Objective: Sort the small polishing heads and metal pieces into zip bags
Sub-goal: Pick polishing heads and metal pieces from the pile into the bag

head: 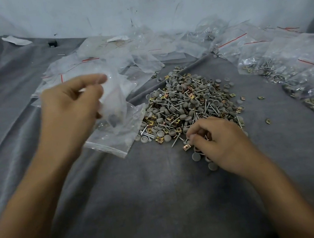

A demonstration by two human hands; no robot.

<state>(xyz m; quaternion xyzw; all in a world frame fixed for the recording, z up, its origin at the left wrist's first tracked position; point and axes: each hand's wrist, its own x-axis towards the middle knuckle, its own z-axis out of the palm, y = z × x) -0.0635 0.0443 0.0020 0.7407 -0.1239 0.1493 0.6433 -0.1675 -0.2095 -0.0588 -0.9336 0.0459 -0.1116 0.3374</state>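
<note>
Here: left grip (68, 112) pinching one zip bag (117, 114); right grip (217, 140) pinching small pieces (186, 141) at one pile (188, 101).

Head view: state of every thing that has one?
left hand: pinches zip bag
zip bag: lifted, few grey heads inside
right hand: curled, pinching pieces at edge of pile
pile: loose, mixed, unsorted
filled bags: packed, lying right
empty bags: flat, heaped behind pile

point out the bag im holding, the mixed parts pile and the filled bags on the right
held zip bag (117, 102): head view, clear film right of the fingers
parts pile (187, 103): head view, centre of the heap
filled bags (260, 63): head view, film over the screws inside one
</note>
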